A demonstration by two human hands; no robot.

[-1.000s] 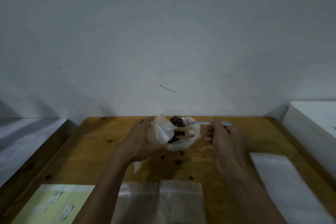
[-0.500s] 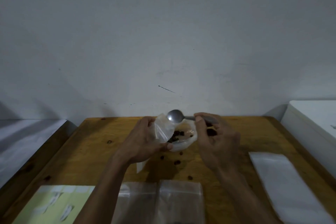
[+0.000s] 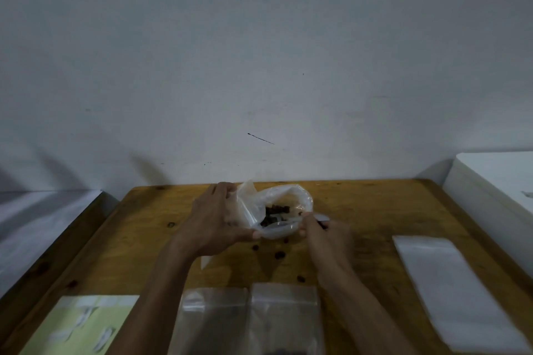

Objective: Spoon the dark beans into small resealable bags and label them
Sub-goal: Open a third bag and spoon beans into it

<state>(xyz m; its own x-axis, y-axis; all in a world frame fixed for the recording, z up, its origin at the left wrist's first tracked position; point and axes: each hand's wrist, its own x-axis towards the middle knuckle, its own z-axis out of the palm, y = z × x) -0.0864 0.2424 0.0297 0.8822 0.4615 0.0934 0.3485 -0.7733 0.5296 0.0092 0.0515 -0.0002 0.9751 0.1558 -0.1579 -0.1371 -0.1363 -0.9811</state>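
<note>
My left hand (image 3: 215, 225) grips a crumpled clear plastic bag (image 3: 284, 196) with its mouth held open above the wooden table (image 3: 138, 242). Dark beans (image 3: 274, 212) lie inside it. A small translucent bag flap (image 3: 245, 204) stands up against my left fingers. My right hand (image 3: 327, 239) pinches a metal spoon (image 3: 288, 221) whose bowl is down inside the bag among the beans; most of the handle is hidden by my fingers. Two empty resealable bags (image 3: 285, 317) lie flat at the table's front. A yellow-green label sheet (image 3: 83, 326) lies at the front left.
A few loose beans (image 3: 278, 254) are scattered on the wood under my hands. A stack of white sheets (image 3: 455, 291) lies at the right. A white box (image 3: 496, 181) stands beyond the table's right edge, and a grey wall rises behind the table.
The spoon was over the bag heaped with beans, then tipped up empty. Now my right hand has dropped lower and the spoon bowl is inside the bag among the beans.
</note>
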